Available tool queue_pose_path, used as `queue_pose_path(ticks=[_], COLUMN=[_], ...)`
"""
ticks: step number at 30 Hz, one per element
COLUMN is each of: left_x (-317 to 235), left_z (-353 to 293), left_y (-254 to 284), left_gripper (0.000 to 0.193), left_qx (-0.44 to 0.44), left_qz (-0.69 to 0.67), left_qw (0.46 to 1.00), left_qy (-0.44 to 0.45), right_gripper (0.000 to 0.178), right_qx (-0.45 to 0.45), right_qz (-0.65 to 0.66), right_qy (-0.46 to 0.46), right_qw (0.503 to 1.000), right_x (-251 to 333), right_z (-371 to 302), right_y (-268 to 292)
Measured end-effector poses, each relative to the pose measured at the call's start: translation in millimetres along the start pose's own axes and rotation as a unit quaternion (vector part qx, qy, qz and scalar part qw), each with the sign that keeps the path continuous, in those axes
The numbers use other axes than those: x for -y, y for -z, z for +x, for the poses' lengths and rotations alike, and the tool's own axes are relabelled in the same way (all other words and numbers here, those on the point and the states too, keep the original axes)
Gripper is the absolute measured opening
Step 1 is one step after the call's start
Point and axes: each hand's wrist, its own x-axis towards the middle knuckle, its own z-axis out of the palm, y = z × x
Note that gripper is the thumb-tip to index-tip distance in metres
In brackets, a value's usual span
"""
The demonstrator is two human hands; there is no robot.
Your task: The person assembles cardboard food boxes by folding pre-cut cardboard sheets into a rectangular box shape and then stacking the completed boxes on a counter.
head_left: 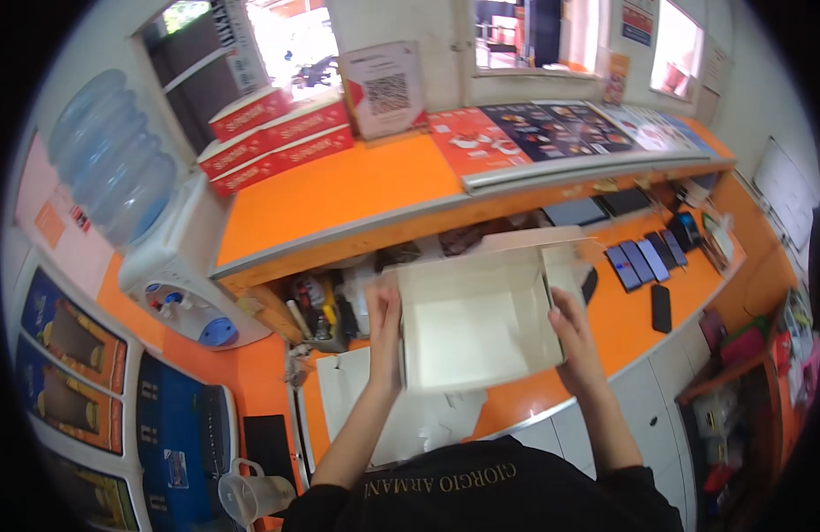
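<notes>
Above the desk's (623,332) near edge, both hands hold a white cardboard box (476,324), open side up, its long axis running left to right along the desk. Left hand (385,319) closes on the box's left wall, thumb inside; right hand (571,326) grips the right wall. Its flaps stand open, matte and flat. Phones (645,260) lie toward the desk's right end.
</notes>
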Motion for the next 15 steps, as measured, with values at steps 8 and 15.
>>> queue_pose_path(ticks=[8, 15], left_x=[39.9, 51.9], left_z=[47.3, 54.2], left_y=[-80.5, -81.6], left_gripper=[0.045, 0.056], left_qx=[0.249, 0.243], left_qz=[0.364, 0.543], left_qw=[0.892, 0.786], left_qy=[-0.098, -0.169], right_gripper=[0.042, 0.047], right_qx=[-0.093, -0.072], right_qz=[0.030, -0.019], right_qy=[-0.125, -0.113], right_qw=[0.987, 0.991], right_x=[7.9, -15.8], right_z=[47.0, 80.8], right_y=[104.6, 113.2])
